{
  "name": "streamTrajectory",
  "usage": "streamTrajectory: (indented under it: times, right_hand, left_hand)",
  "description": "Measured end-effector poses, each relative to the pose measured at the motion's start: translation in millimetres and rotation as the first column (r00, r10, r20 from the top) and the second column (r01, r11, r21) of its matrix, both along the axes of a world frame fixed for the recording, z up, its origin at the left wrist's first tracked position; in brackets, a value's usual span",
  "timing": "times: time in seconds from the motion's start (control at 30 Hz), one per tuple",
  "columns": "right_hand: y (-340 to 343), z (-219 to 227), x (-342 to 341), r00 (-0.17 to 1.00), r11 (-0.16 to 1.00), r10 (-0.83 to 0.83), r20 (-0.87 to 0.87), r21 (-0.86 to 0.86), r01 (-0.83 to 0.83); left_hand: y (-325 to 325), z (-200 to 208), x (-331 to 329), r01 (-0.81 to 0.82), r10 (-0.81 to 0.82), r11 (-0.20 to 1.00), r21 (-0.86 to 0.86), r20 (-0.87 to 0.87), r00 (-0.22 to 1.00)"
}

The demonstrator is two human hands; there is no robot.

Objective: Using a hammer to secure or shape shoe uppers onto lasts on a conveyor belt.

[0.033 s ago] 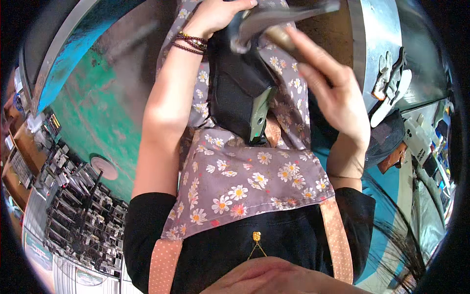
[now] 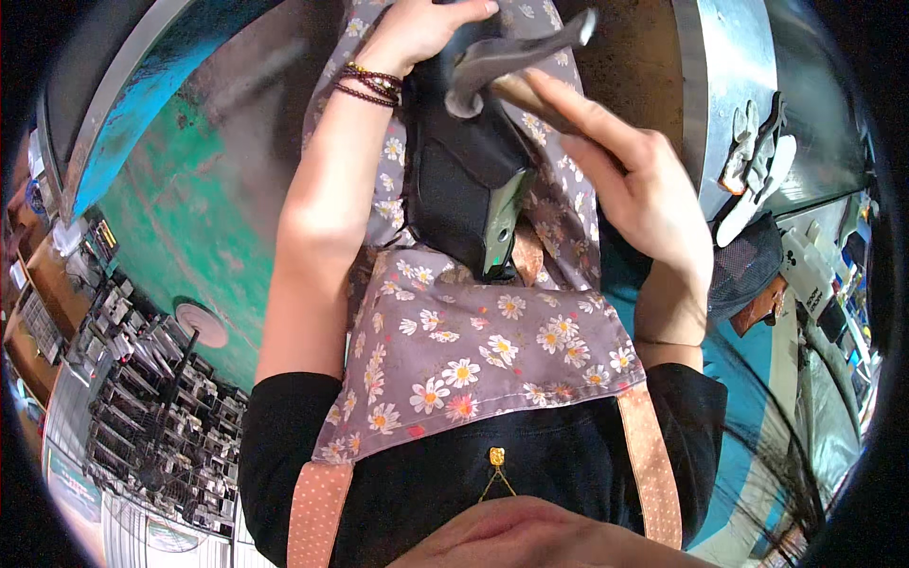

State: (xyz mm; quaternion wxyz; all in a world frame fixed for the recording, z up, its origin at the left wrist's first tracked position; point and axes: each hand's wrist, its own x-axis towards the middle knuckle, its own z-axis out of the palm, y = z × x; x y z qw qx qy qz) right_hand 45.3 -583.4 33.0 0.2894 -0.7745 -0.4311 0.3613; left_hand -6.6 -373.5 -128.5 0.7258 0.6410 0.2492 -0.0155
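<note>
A black leather shoe upper lies lengthwise on my lap, over the floral apron. A green shoe last with a small round hole shows at its near end. My left hand grips the shoe's far end at the top edge of the view; its fingertips are partly hidden. My right hand is closed on the handle of a grey metal hammer, its fingers pointing up to the left. The hammer's round face is over the far part of the shoe, and its thin end points to the upper right; contact cannot be made out.
Gloves lie on a metal ledge at the right, with a dark mesh cap below them. A curved blue-edged metal rim bends along the left. Racks of many small parts stand at the lower left, near a round disc.
The hammer head has come down and left, nearer the shoe, and is less blurred. My right hand has shifted slightly left with it. My left hand and the shoe stay put.
</note>
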Motion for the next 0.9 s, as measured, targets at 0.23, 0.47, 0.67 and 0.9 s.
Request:
streamTrajectory:
  times: [0.23,0.47,0.67,0.9]
  right_hand:
    - [6,0,7,0.999,0.997,0.037,0.014,0.066,-0.038]
    - [-17,-14,4,0.983,0.98,-0.113,-0.144,0.146,0.134]
    - [-37,-26,-5,0.959,0.989,-0.096,-0.267,0.083,0.122]
    - [-49,-40,-25,0.94,0.965,-0.185,-0.285,0.128,0.228]
  left_hand:
    - [15,-13,-4,0.063,-0.064,0.997,-0.036,-0.023,0.998]
    - [10,8,-12,-0.002,0.025,0.987,-0.161,0.141,0.99]
    - [9,-18,-13,0.213,0.062,0.917,-0.337,0.647,0.76]
    - [9,-19,-11,0.249,0.112,0.879,-0.406,0.684,0.721]
